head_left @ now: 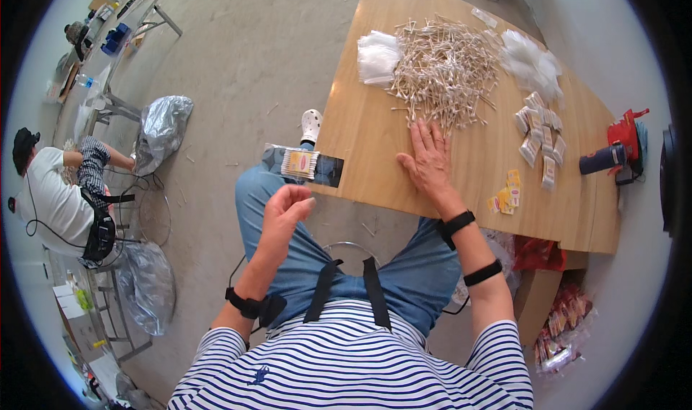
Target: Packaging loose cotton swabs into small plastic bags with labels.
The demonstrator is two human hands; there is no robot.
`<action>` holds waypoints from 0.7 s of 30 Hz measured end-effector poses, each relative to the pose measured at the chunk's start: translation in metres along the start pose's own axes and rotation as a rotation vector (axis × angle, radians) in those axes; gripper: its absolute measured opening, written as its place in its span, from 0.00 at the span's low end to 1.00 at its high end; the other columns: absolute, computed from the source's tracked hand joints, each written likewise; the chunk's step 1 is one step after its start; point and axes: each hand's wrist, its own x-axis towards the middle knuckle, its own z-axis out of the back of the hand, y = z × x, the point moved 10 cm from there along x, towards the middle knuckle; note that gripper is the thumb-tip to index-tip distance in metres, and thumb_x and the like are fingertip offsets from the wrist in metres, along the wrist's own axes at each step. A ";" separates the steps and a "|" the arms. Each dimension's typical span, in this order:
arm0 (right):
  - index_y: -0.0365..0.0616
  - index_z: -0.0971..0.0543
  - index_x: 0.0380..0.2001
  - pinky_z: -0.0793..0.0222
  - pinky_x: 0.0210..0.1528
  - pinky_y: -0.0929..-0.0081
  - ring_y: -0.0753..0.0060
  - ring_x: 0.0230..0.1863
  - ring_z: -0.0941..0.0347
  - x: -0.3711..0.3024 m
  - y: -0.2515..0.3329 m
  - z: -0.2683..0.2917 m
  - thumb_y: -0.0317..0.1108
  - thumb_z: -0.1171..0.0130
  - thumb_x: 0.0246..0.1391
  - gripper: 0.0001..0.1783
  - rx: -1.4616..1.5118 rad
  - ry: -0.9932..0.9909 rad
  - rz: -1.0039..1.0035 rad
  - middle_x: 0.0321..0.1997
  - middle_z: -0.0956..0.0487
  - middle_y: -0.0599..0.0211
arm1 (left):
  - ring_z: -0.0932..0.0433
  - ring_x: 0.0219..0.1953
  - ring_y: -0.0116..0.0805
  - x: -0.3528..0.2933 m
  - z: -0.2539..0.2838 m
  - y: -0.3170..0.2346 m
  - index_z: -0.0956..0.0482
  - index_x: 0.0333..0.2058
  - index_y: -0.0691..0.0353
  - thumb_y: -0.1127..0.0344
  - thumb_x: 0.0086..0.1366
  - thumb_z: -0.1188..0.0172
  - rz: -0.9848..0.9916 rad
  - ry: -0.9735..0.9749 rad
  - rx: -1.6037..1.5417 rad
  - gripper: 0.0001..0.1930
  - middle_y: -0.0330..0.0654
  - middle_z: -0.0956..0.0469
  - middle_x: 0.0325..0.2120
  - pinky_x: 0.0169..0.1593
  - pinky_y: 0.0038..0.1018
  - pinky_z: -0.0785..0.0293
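Observation:
My right hand (430, 157) lies flat on the wooden table (382, 136), fingers stretched out. Its fingertips touch the near edge of a large heap of loose cotton swabs (447, 67). My left hand (285, 219) is raised over my lap with its fingers curled in toward the thumb, and I see nothing in it. Just beyond it, a clear bag of cotton swabs with a yellow and white card (298, 163) rests on a dark flat piece (330, 172) at the table's left corner.
Clear plastic bags (378, 56) lie left of the heap, more bags (530, 60) right of it. Several white packs (540, 132) and yellow cards (506, 195) sit at the right, near a red and dark-blue device (623, 147). Another person (61, 194) sits far left.

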 end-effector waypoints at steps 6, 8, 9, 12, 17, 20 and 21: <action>0.51 0.37 0.69 0.60 0.74 0.38 0.52 0.77 0.54 -0.020 -0.027 0.013 0.58 0.43 0.57 0.41 -0.050 0.072 -0.048 0.75 0.41 0.63 | 0.24 0.54 0.46 0.051 -0.103 -0.098 0.28 0.56 0.69 0.67 0.62 0.37 -0.722 0.140 0.753 0.24 0.51 0.23 0.50 0.58 0.33 0.29; 0.53 0.37 0.69 0.59 0.73 0.38 0.52 0.77 0.54 -0.018 -0.029 0.016 0.58 0.43 0.57 0.41 -0.080 0.071 -0.052 0.75 0.42 0.61 | 0.27 0.57 0.51 0.077 -0.142 -0.115 0.29 0.57 0.69 0.66 0.62 0.37 -0.844 0.155 0.837 0.26 0.54 0.25 0.54 0.61 0.36 0.32; 0.55 0.37 0.69 0.59 0.73 0.38 0.52 0.77 0.53 -0.013 -0.026 0.015 0.58 0.42 0.57 0.41 -0.107 0.074 -0.046 0.75 0.43 0.59 | 0.30 0.60 0.53 0.097 -0.154 -0.116 0.29 0.58 0.68 0.66 0.62 0.37 -0.875 0.125 0.889 0.26 0.56 0.27 0.56 0.63 0.38 0.34; 0.56 0.37 0.70 0.57 0.72 0.36 0.51 0.76 0.53 0.002 -0.029 0.043 0.56 0.40 0.56 0.41 -0.111 -0.012 -0.063 0.75 0.45 0.57 | 0.33 0.63 0.55 0.129 -0.193 -0.132 0.30 0.59 0.66 0.64 0.62 0.36 -0.952 0.080 1.006 0.28 0.56 0.31 0.60 0.65 0.40 0.37; 0.55 0.37 0.69 0.56 0.71 0.34 0.49 0.76 0.52 0.047 -0.072 0.056 0.56 0.39 0.56 0.41 -0.061 -0.050 -0.202 0.75 0.45 0.56 | 0.36 0.65 0.56 0.167 -0.231 -0.129 0.31 0.61 0.64 0.63 0.61 0.36 -0.942 0.047 1.193 0.30 0.55 0.33 0.63 0.66 0.44 0.39; 0.55 0.37 0.69 0.55 0.71 0.32 0.47 0.75 0.51 0.057 -0.100 0.044 0.56 0.39 0.57 0.40 -0.030 0.003 -0.231 0.74 0.43 0.54 | 0.37 0.65 0.57 0.171 -0.255 -0.110 0.32 0.61 0.64 0.63 0.61 0.35 -0.862 0.094 1.254 0.30 0.54 0.34 0.63 0.66 0.46 0.40; 0.55 0.36 0.68 0.55 0.70 0.32 0.47 0.75 0.50 0.059 -0.108 0.038 0.56 0.40 0.57 0.40 0.003 0.058 -0.227 0.74 0.42 0.53 | 0.36 0.65 0.56 0.166 -0.261 -0.104 0.31 0.61 0.63 0.63 0.61 0.35 -0.875 0.116 1.243 0.30 0.53 0.33 0.63 0.66 0.46 0.40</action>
